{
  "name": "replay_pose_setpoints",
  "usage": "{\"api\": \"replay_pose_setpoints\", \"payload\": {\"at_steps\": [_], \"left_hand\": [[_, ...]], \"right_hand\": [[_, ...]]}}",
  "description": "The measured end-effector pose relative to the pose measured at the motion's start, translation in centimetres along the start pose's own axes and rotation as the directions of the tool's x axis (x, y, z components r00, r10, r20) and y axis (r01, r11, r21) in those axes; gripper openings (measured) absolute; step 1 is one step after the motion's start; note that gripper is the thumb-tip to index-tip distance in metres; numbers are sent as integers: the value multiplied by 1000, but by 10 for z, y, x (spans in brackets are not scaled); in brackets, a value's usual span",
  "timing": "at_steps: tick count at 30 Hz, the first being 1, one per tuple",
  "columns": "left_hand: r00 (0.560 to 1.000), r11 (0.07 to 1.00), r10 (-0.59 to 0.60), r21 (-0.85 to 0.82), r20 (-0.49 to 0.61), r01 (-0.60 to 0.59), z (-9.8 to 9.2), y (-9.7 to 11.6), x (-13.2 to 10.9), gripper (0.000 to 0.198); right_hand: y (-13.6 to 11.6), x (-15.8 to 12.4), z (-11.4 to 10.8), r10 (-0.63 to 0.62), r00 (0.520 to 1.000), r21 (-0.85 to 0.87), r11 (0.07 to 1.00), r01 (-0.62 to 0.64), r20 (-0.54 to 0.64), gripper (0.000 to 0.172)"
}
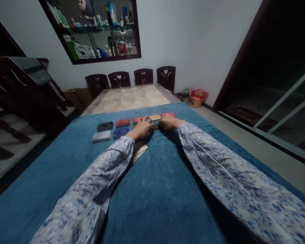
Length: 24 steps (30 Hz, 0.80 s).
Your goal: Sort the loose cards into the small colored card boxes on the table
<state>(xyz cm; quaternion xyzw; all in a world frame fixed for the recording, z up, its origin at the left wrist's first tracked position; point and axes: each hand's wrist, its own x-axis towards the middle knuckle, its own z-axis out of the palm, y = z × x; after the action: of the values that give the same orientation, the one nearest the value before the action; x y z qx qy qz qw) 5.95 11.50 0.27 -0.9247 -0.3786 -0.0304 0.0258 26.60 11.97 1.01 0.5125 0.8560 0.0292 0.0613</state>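
Note:
My left hand [143,128] and my right hand [169,122] meet at the far middle of the blue cloth. Between them is a small dark box [156,127], gripped at its two ends; the fingers hide most of it. Just behind lie a red box [138,120], partly covered by my left hand, a yellow box [155,117] and another red box [167,114]. To the left are a black box [105,126], a red box [122,122], a silver-grey box [101,136] and a blue box [121,132]. Pale paper slips [139,151] stick out from under my left forearm.
A blue cloth [152,196] covers the near part of the long table, whose marbled top [132,98] shows beyond. Several dark chairs [143,76] stand at the far end. On the floor at the right are an orange bucket [196,101] and a red box [200,94].

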Motion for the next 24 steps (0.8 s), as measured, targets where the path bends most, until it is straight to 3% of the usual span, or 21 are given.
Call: {"api": "replay_pose_setpoints", "payload": {"at_steps": [6,12,24], "left_hand": [[999,1000,6,-18,-45,-7,0,-2,-23,35],[997,999,28,-43,-79,-31,1,-3,-56,34],[992,999,-25,-24,-128,22,-2,4,-120,29]], "right_hand": [[-5,-16,-3,-7,990,-5,1000,7,-140,31],[-27,-32,-3,-53,975,28,998,60,-215,27],[-71,-49,18,-204,919,95,964,249,-338,22]]}}
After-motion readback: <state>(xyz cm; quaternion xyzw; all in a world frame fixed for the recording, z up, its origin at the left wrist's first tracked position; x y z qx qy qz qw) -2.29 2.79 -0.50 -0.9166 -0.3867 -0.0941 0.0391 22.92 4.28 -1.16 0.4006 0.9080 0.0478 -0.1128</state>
